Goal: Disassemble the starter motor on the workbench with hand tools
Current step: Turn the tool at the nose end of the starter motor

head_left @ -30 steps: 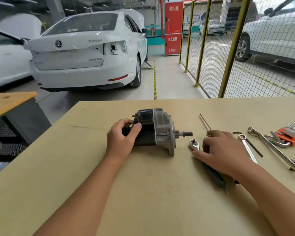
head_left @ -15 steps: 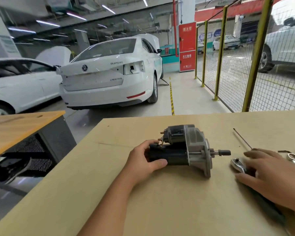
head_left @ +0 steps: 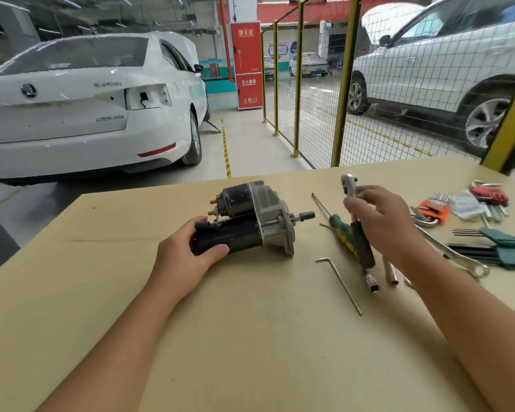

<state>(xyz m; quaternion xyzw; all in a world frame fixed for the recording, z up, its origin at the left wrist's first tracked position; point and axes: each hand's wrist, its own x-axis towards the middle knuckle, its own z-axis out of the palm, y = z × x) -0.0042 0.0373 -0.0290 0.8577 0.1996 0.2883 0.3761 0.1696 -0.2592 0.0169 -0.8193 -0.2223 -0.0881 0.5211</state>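
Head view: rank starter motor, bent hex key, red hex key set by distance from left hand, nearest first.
1. Starter motor: gripped by the left hand.
2. Bent hex key: on the bench, right of the motor.
3. Red hex key set: far right edge.

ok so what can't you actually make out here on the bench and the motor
Head view only:
- Rear end of the starter motor: covered by the left hand.
- Middle of the ratchet: wrapped by the right hand, so the grip on it is partly hidden.
- Any socket on the ratchet head: too small to tell.
- Hex key sets: blurred, sizes unreadable.
- Spanner: near end hidden by the right forearm.
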